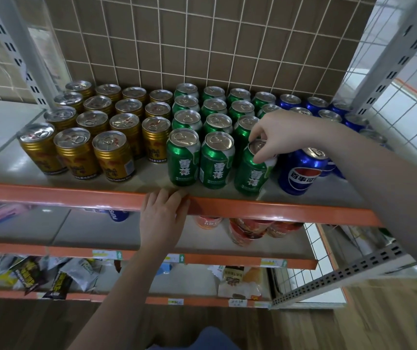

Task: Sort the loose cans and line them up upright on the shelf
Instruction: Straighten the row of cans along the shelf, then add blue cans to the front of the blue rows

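Note:
Upright cans stand in rows on the top shelf (151,181): gold cans (112,157) on the left, green cans (183,160) in the middle, blue Pepsi cans (300,173) on the right. My right hand (283,133) grips the top rim of a green can (251,176) at the front of the third green row; that can leans a little to the left. My left hand (163,214) rests with its fingers flat on the shelf's orange front edge (278,210), below the green cans. My right forearm hides part of the blue rows.
A wire mesh backs the shelf and closes its right side (409,114). Grey slotted uprights (23,46) stand at both corners. On the lower shelves lie a Pepsi can (117,214), red cups (247,231) and snack bags (51,276).

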Tool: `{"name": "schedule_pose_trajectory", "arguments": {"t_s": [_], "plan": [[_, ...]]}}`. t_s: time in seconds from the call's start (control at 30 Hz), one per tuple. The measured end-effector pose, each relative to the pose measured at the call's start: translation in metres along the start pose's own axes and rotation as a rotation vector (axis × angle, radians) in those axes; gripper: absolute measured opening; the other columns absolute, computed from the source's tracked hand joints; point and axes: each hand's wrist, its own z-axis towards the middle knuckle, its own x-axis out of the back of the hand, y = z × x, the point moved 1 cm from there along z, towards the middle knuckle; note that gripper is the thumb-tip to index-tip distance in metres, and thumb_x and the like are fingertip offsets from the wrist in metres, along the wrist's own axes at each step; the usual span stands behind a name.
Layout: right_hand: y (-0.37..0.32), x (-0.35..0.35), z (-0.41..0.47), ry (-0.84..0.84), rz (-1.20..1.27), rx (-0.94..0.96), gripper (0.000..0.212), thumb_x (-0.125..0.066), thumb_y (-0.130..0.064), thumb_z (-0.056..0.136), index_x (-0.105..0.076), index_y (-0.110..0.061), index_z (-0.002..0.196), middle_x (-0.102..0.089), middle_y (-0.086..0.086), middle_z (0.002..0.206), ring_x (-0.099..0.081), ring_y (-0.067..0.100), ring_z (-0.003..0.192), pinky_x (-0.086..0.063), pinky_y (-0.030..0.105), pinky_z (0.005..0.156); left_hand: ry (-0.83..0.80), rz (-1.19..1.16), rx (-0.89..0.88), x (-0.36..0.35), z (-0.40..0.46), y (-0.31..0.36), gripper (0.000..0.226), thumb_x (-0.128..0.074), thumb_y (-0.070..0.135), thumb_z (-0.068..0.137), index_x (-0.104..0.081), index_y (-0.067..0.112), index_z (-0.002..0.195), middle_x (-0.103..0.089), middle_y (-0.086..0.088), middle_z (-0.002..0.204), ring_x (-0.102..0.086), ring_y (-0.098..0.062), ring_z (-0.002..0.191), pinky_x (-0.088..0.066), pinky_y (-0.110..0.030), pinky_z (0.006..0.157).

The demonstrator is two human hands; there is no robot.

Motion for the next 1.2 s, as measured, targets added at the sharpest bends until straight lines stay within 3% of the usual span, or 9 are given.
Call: {"name": "schedule_pose_trajectory", "arguments": {"t_s": [0.2, 0.33, 0.53, 0.67, 0.8, 0.9, 1.0, 1.1, 1.2], "plan": [[-0.001, 0.001, 0.003, 0.027, -0.009, 0.019, 0.040, -0.070, -0.031, 0.077, -0.064, -0.009, 0.111, -0.061, 0.004, 0.077, -0.052, 0.016, 0.066, -0.039, 0.027, 0.055, 0.003, -0.004, 0.004, 0.003, 0.001, 0.002, 0.037, -0.039, 0.033, 0.091, -0.069, 0.013, 0.099, -0.066, -0.007, 0.088, -0.059, -0.029, 0.077, -0.048, -0.039, 0.077], [-0.003, 0.001, 0.003, 0.053, -0.016, 0.035, 0.049, -0.071, -0.032, 0.077, -0.060, -0.015, 0.122, -0.063, 0.005, 0.096, -0.058, 0.020, 0.083, -0.052, 0.038, 0.072, 0.003, -0.010, 0.012, 0.003, 0.000, 0.002, 0.035, -0.040, 0.032, 0.090, -0.069, 0.013, 0.099, -0.066, -0.006, 0.089, -0.059, -0.029, 0.078, -0.048, -0.039, 0.076], [0.000, 0.000, 0.007, 0.063, 0.026, 0.054, 0.046, -0.070, -0.027, 0.079, -0.060, -0.015, 0.122, -0.061, -0.007, 0.067, -0.058, 0.012, 0.073, -0.047, 0.033, 0.065, 0.031, -0.019, 0.011, 0.001, 0.000, 0.001, 0.034, -0.041, 0.031, 0.091, -0.069, 0.012, 0.097, -0.065, -0.007, 0.087, -0.057, -0.029, 0.075, -0.047, -0.039, 0.075], [0.008, -0.004, 0.013, 0.051, 0.042, 0.061, 0.050, -0.068, -0.030, 0.081, -0.054, -0.018, 0.128, -0.071, 0.001, 0.082, -0.056, 0.001, 0.076, -0.048, 0.029, 0.070, 0.036, -0.017, 0.018, 0.001, -0.001, 0.001, 0.035, -0.041, 0.031, 0.091, -0.069, 0.012, 0.097, -0.065, -0.008, 0.086, -0.057, -0.029, 0.075, -0.046, -0.038, 0.075], [0.011, -0.008, 0.013, 0.067, 0.000, 0.070, 0.054, -0.067, -0.034, 0.082, -0.051, -0.019, 0.132, -0.059, 0.003, 0.119, -0.054, 0.018, 0.104, -0.047, 0.042, 0.089, 0.028, 0.004, 0.006, 0.004, 0.001, 0.003, 0.036, -0.042, 0.032, 0.090, -0.070, 0.011, 0.097, -0.065, -0.009, 0.085, -0.056, -0.031, 0.073, -0.046, -0.038, 0.073], [0.010, -0.011, 0.004, 0.095, -0.019, 0.064, 0.060, -0.064, -0.040, 0.084, -0.046, -0.022, 0.137, -0.050, 0.004, 0.131, -0.049, 0.023, 0.114, -0.045, 0.042, 0.092, 0.004, 0.004, 0.019, 0.009, 0.000, 0.007, 0.039, -0.041, 0.034, 0.089, -0.069, 0.010, 0.099, -0.066, -0.010, 0.092, -0.059, -0.032, 0.080, -0.048, -0.039, 0.076], [0.005, -0.019, -0.013, 0.301, 0.051, 0.035, 0.056, -0.058, -0.044, 0.088, -0.045, -0.023, 0.138, -0.047, 0.005, 0.132, -0.046, 0.024, 0.118, -0.042, 0.039, 0.092, 0.020, 0.016, 0.065, 0.018, -0.004, 0.013, 0.042, -0.039, 0.037, 0.090, -0.065, 0.008, 0.107, -0.065, -0.013, 0.108, -0.059, -0.034, 0.101, -0.048, -0.043, 0.086], [-0.009, -0.042, -0.032, 0.656, 0.196, 0.035, 0.044, -0.058, -0.032, 0.090, -0.054, -0.015, 0.130, -0.056, 0.008, 0.124, -0.050, 0.025, 0.115, -0.039, 0.037, 0.093, 0.090, 0.080, 0.163, 0.032, -0.012, 0.014, 0.042, -0.041, 0.038, 0.093, -0.063, 0.008, 0.113, -0.059, -0.015, 0.121, -0.052, -0.035, 0.115, -0.045, -0.047, 0.092], [-0.034, -0.076, -0.040, 0.868, 0.223, 0.043, 0.039, -0.063, -0.022, 0.087, -0.058, -0.005, 0.121, -0.061, 0.015, 0.114, -0.056, 0.033, 0.107, -0.045, 0.040, 0.088, 0.107, 0.119, 0.294, 0.051, -0.025, 0.006, 0.040, -0.045, 0.039, 0.094, -0.057, 0.011, 0.119, -0.051, -0.015, 0.132, -0.042, -0.035, 0.127, -0.044, -0.053, 0.095]]}}
